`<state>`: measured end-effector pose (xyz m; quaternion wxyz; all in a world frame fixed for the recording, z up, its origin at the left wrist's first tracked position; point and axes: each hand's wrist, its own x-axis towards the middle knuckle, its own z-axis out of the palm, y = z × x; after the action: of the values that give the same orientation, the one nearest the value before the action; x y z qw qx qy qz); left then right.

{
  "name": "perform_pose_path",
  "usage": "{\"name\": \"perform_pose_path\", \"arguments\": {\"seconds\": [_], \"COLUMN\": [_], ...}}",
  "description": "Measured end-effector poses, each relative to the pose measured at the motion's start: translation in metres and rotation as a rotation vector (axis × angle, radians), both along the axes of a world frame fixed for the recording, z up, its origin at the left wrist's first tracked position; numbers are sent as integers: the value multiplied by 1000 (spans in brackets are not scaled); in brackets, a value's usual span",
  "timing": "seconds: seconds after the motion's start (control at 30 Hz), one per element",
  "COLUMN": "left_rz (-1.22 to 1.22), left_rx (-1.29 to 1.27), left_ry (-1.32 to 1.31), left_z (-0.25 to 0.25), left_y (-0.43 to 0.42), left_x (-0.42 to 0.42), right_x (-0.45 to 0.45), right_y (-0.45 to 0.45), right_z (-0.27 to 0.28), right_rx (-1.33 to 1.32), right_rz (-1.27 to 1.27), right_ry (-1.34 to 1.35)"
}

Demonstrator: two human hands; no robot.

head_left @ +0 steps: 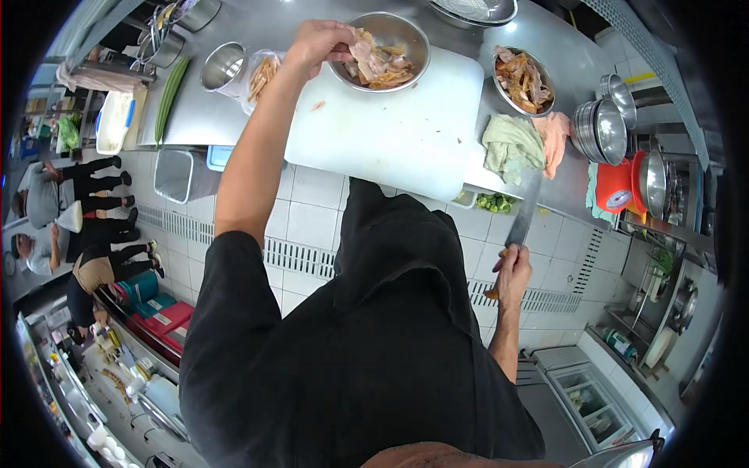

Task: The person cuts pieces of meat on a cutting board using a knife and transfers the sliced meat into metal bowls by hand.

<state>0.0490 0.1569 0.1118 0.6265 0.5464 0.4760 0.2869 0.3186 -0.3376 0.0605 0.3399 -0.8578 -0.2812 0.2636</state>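
My left hand [320,47] pinches a pale piece of meat [364,51] at the left side of a metal bowl [422,39]. More browned meat strips [394,69] lie inside this bowl, which stands at the back edge of a white cutting board [374,132]. A few small scraps dot the board. Off the counter's front edge, at my right side, my right hand [512,273] is closed around a knife [524,214]. Its broad blade points toward the counter, and the brown handle end shows below my fingers.
Right of the board are a second bowl of meat [521,84], a green cloth [512,147], a pink cloth [552,140], stacked bowls [599,131] and a red scale [614,187]. A bag of strips [264,76] and a long green vegetable [172,97] lie left. Several people stand far left.
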Motion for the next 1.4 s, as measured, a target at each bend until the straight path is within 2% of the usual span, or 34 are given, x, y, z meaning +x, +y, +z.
{"name": "perform_pose_path", "arguments": {"seconds": [0.1,0.2,0.3,0.33,0.43,0.47,0.6,0.7,1.0,1.17,1.3,1.4], "left_rz": [36,53,5,19,226,270,250,184,249,263,249,275], "left_rx": [-9,-60,135,331,510,417,628,798,869,855,853,784], "left_ry": [-54,-56,325,497,463,414,363,488,501,477,470,461], "left_z": [-2,-38,-97,-101,-101,-100,-108,-120,-135,-136,-130,-127], "left_y": [-56,-107,-143,-153,-173,-179,-190,-194,-194,-191,-193,-194], "left_x": [0,5,-4,-8,-19,-19,-12,-6,1,0,0,-1], "right_x": [-16,-34,-52,-57,-74,-78,-84,-85,-101,-90,-86,-94], "right_y": [39,69,99,106,134,143,176,194,209,207,216,218], "right_z": [16,6,1,-2,4,8,6,18,33,-16,-9,7], "right_rx": [-120,-10,-44,-37,-21,-19,-34,-96,-229,-175,-174,-154], "right_rz": [203,454,628,634,731,776,976,1073,1263,1216,1224,1101], "right_ry": [-68,-233,-312,-333,-368,-376,-470,-477,-625,-611,-543,-565]}}
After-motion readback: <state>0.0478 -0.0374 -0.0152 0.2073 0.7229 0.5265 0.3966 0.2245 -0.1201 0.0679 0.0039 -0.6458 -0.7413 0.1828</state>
